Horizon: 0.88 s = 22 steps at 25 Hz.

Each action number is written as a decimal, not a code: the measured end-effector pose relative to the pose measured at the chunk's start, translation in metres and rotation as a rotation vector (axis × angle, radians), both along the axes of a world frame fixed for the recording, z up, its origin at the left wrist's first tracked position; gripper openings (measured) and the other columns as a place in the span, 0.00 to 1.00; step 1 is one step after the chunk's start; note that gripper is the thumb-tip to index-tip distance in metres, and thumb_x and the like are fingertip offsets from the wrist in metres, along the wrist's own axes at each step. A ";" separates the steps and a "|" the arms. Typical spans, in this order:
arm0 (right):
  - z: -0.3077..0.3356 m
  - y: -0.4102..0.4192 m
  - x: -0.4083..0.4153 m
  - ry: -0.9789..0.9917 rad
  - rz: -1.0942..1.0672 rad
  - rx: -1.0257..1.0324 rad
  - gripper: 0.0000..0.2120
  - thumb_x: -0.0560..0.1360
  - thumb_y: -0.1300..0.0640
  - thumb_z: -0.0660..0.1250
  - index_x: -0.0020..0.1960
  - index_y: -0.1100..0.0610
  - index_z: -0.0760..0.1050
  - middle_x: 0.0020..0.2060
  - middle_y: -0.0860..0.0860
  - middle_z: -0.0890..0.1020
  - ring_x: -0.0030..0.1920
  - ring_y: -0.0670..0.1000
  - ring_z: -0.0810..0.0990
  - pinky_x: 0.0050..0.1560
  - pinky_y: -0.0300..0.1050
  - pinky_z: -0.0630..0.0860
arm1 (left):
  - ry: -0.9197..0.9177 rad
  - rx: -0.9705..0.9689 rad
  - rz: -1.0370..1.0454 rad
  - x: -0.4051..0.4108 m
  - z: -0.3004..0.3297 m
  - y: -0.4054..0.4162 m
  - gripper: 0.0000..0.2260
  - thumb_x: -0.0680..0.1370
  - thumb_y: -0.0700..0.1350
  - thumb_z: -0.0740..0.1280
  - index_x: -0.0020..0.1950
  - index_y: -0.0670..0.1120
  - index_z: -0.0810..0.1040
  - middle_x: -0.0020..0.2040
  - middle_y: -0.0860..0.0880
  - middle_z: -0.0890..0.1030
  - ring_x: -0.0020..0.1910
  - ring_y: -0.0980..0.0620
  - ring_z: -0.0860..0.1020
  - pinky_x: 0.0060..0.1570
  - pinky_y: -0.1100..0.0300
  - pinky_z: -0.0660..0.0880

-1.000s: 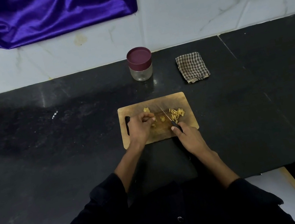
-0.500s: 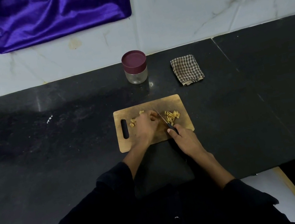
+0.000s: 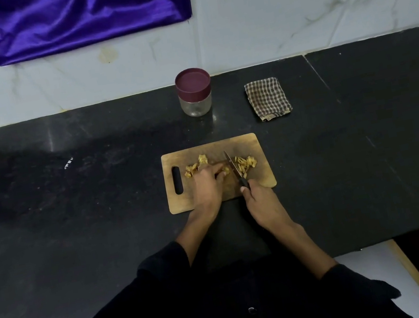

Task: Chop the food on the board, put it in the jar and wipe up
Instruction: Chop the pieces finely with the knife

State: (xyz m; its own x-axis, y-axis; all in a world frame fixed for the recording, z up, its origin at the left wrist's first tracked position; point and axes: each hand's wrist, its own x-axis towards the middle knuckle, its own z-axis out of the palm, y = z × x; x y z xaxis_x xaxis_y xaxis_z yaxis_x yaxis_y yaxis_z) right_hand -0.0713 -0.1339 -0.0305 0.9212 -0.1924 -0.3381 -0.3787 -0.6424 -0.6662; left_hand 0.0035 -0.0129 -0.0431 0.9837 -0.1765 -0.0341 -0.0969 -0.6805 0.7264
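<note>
- Since half a second ago: left hand (image 3: 206, 187) shifted slightly toward the knife, uncovering more food at the board's left; blade barely moved.
- Left hand: resting on the wooden cutting board (image 3: 259, 178), fingers curled, fingertips pressing down a yellow-brown piece of food (image 3: 223, 171) just left of the blade.
- Right hand (image 3: 262, 205): wrapped closed around the dark handle of a knife (image 3: 235, 168) at the board's near edge, forefinger laid along the top of the handle.
- Knife blade: angled away from the body, tip pointing toward the wall, edge down among the food.
- Chopped pieces (image 3: 247, 163): small heap right of the blade, touching it.
- Uncut pieces (image 3: 195, 165): loose cluster left of the hand, near the board's handle slot.
- Jar (image 3: 195, 97): clear, upright, maroon lid on, near the wall, well apart from the board.
- Checked cloth (image 3: 267, 98): folded, flat on the counter, right of the jar.
- Black stone counter (image 3: 74, 224): beneath everything.
- Purple satin fabric (image 3: 52, 18): draped over the white marble wall, upper left.
- Dark sleeves: both forearms bare below them.
</note>
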 end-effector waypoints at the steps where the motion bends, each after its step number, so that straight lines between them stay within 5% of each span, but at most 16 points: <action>1: 0.000 0.002 0.001 -0.003 0.016 -0.030 0.11 0.84 0.52 0.55 0.55 0.58 0.71 0.45 0.54 0.79 0.45 0.54 0.79 0.46 0.52 0.76 | -0.009 0.004 -0.008 0.000 -0.003 0.000 0.13 0.78 0.40 0.66 0.62 0.46 0.79 0.58 0.48 0.79 0.54 0.55 0.77 0.55 0.68 0.70; 6: 0.000 0.005 0.006 0.016 0.035 -0.088 0.11 0.84 0.52 0.55 0.56 0.58 0.71 0.46 0.55 0.80 0.47 0.55 0.79 0.50 0.56 0.78 | 0.011 0.056 0.024 0.003 -0.012 -0.003 0.11 0.78 0.43 0.66 0.59 0.45 0.80 0.56 0.49 0.78 0.53 0.53 0.77 0.56 0.59 0.75; 22: 0.007 0.020 0.018 0.148 0.044 -0.181 0.11 0.84 0.53 0.54 0.59 0.58 0.69 0.49 0.57 0.79 0.49 0.56 0.79 0.46 0.52 0.74 | 0.017 0.119 0.019 0.007 -0.014 -0.005 0.09 0.77 0.41 0.66 0.55 0.45 0.82 0.55 0.49 0.79 0.52 0.53 0.77 0.54 0.56 0.77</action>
State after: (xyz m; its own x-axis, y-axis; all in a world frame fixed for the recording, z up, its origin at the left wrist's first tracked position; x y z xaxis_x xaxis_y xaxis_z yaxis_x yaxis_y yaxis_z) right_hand -0.0533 -0.1138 -0.0235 0.8727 -0.2234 -0.4340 -0.4331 -0.7645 -0.4774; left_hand 0.0108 -0.0177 -0.0571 0.9860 -0.1513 -0.0702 -0.0715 -0.7638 0.6415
